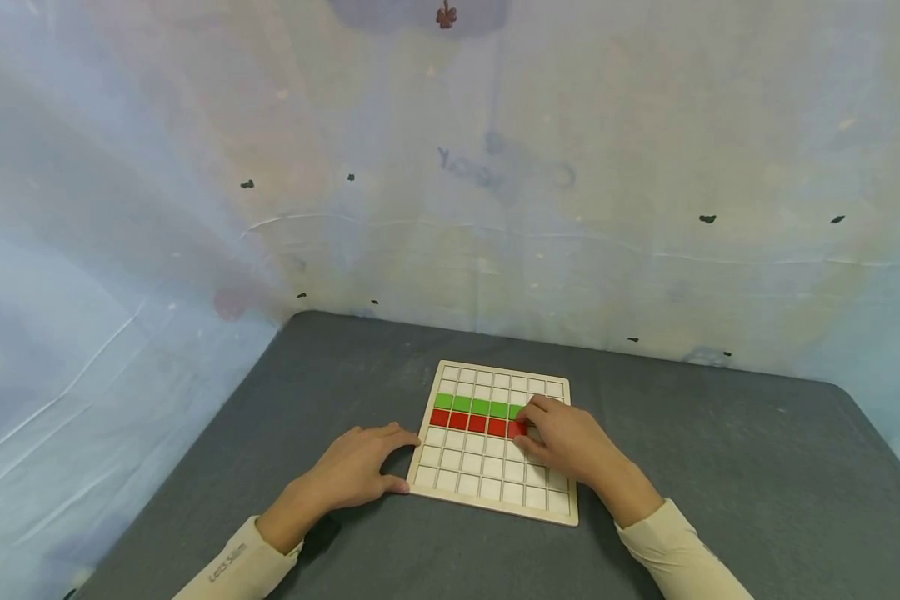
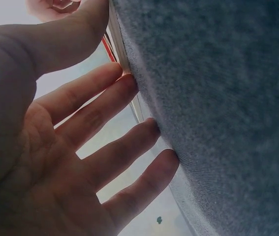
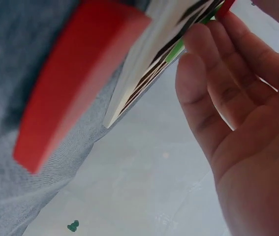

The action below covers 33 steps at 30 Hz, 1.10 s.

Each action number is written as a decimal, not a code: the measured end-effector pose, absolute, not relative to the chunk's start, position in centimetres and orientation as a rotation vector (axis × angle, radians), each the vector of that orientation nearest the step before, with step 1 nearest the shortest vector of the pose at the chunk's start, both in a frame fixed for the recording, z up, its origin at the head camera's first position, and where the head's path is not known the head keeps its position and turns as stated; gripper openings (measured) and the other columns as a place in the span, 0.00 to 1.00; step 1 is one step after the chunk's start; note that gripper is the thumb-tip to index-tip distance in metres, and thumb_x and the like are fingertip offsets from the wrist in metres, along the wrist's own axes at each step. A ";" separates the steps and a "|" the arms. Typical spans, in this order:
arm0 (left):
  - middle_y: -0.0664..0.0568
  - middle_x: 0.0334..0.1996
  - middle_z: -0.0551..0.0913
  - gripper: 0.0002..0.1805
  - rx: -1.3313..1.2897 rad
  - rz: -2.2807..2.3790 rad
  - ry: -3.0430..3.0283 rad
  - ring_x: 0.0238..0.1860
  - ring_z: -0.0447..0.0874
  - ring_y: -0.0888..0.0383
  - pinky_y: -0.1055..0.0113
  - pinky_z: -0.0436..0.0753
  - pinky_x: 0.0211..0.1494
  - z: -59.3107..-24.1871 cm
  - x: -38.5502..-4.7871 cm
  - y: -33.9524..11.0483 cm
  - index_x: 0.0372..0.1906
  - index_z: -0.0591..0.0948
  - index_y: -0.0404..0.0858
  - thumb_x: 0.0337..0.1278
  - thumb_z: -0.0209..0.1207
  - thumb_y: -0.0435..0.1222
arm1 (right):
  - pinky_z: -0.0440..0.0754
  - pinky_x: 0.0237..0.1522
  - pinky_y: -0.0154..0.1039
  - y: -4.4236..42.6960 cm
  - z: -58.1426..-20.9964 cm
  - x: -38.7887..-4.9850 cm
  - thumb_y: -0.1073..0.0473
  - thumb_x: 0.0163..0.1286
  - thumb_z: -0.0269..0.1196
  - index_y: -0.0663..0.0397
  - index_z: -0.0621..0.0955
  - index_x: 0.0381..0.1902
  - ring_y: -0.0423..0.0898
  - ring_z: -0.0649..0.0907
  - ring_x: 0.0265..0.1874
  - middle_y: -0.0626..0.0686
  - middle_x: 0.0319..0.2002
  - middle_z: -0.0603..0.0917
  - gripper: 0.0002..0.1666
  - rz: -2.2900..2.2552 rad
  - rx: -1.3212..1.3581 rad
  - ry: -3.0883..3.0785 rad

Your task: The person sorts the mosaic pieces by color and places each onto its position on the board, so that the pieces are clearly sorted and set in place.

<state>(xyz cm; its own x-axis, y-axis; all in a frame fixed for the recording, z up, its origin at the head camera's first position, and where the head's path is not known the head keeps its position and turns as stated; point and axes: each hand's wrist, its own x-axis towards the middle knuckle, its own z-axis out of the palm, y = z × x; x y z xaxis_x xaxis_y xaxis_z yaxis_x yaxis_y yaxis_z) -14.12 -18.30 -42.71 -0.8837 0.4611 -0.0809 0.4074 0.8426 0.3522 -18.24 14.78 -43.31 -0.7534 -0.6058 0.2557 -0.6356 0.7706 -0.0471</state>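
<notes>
A square wooden grid board point(image 1: 495, 506) lies on the dark table in the head view. One row holds green tiles point(image 1: 480, 407); just below it runs a row of red tiles point(image 1: 477, 424). My right hand point(image 1: 573, 442) reaches over the board's right side and pinches a red tile point(image 3: 225, 9) at the right end of the red row. My left hand point(image 1: 356, 468) rests at the board's left side, its index fingertip and thumb touching the edge near the lower left corner. In the left wrist view its fingers point(image 2: 114, 147) are spread and nearly straight.
Another red piece point(image 3: 75, 83) lies on the grey cloth close to the right wrist camera; in the head view it cannot be made out. The dark grey table point(image 1: 720, 467) extends around the board. A pale patterned sheet point(image 1: 570, 167) hangs behind and to the left.
</notes>
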 end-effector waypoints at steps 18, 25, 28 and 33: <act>0.47 0.65 0.78 0.34 0.709 0.478 2.860 0.67 0.76 0.45 0.36 0.71 0.65 -42.7 -14.2 -18.4 0.65 0.78 0.52 0.50 0.72 0.51 | 0.81 0.32 0.36 14.6 -43.4 -18.2 0.46 0.68 0.67 0.45 0.84 0.44 0.39 0.81 0.33 0.44 0.40 0.81 0.13 0.200 0.939 -2.797; 0.45 0.66 0.77 0.34 0.701 0.492 2.859 0.68 0.74 0.43 0.35 0.70 0.66 -42.7 -14.1 -18.4 0.65 0.78 0.51 0.50 0.72 0.51 | 0.82 0.34 0.37 14.7 -43.4 -18.3 0.47 0.68 0.67 0.46 0.84 0.45 0.39 0.82 0.35 0.45 0.41 0.81 0.14 0.209 0.957 -2.794; 0.45 0.66 0.77 0.34 0.702 0.492 2.860 0.68 0.74 0.44 0.35 0.70 0.66 -42.8 -14.2 -18.4 0.65 0.78 0.51 0.50 0.72 0.51 | 0.82 0.35 0.38 14.6 -43.4 -18.3 0.46 0.68 0.67 0.47 0.84 0.45 0.40 0.82 0.35 0.45 0.42 0.82 0.14 0.203 0.955 -2.805; 0.45 0.66 0.77 0.34 0.694 0.497 2.860 0.69 0.74 0.44 0.34 0.69 0.67 -42.8 -14.2 -18.4 0.65 0.78 0.51 0.50 0.72 0.50 | 0.82 0.35 0.37 14.6 -43.3 -18.3 0.47 0.68 0.67 0.47 0.84 0.45 0.40 0.82 0.35 0.45 0.42 0.82 0.14 0.193 0.952 -2.814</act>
